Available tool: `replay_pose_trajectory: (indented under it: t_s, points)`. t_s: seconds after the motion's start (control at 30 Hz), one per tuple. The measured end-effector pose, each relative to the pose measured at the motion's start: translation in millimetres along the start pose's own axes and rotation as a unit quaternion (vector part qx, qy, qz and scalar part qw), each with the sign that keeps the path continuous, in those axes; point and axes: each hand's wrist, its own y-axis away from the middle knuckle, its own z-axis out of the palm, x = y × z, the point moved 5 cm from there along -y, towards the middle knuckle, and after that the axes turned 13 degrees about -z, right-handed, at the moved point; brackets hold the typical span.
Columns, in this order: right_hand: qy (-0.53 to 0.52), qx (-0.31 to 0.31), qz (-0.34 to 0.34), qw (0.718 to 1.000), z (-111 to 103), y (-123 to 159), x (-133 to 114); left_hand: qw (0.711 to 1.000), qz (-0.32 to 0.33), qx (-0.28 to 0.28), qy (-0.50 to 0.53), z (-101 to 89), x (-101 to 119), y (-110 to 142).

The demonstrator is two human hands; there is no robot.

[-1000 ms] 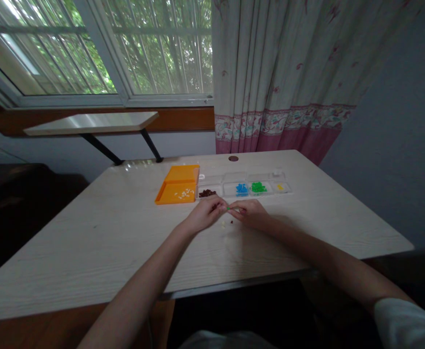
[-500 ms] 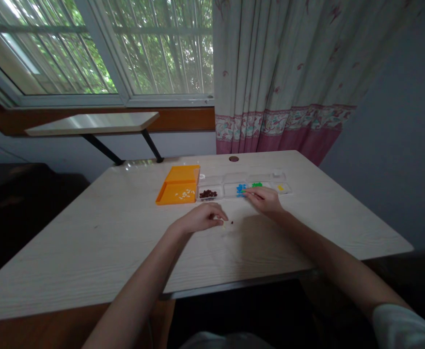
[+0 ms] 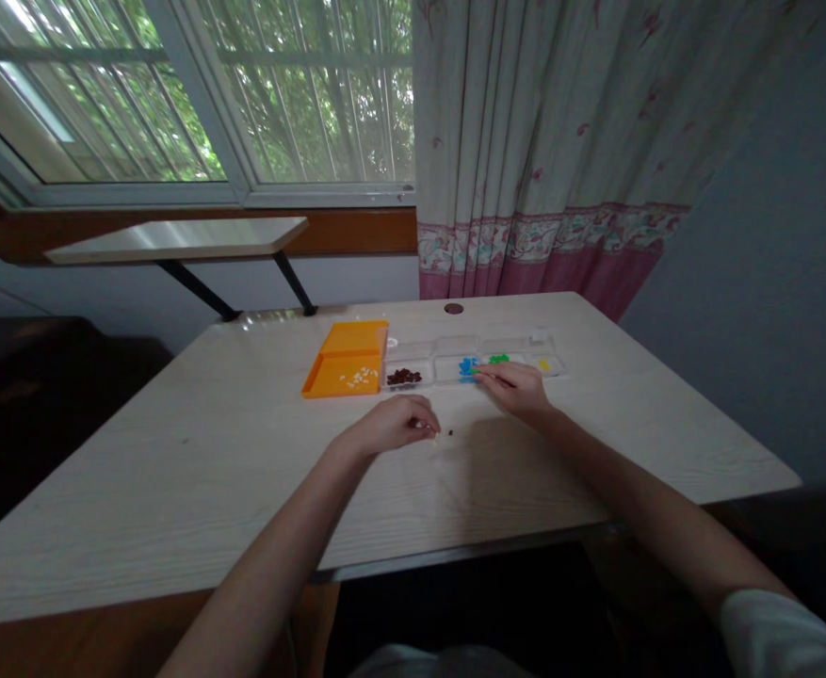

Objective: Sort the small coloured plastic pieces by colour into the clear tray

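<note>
My left hand rests on the table with its fingers curled, the fingertips pinched beside a pale bead and a dark bead. My right hand reaches to the clear compartment tray, fingers pinched at the edge between the blue beads and green beads. What either pinch holds is too small to make out. Brown beads fill the left compartment and yellow beads the right one.
An orange tray with several white beads lies left of the clear tray. A cable hole is at the table's far edge. Behind stand a window, a wall shelf and a patterned curtain.
My right hand left the left hand and went forward to the blue and green compartments. My left hand stayed near the loose beads, shifting slightly back.
</note>
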Motion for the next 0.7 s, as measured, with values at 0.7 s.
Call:
replay_pose_trajectory:
  t_s: [0.7]
  points:
    - [0.055, -0.157, 0.097, 0.981, -12, 6, 37, 0.99, -0.061, 0.129, 0.013, -6.4, -6, -2]
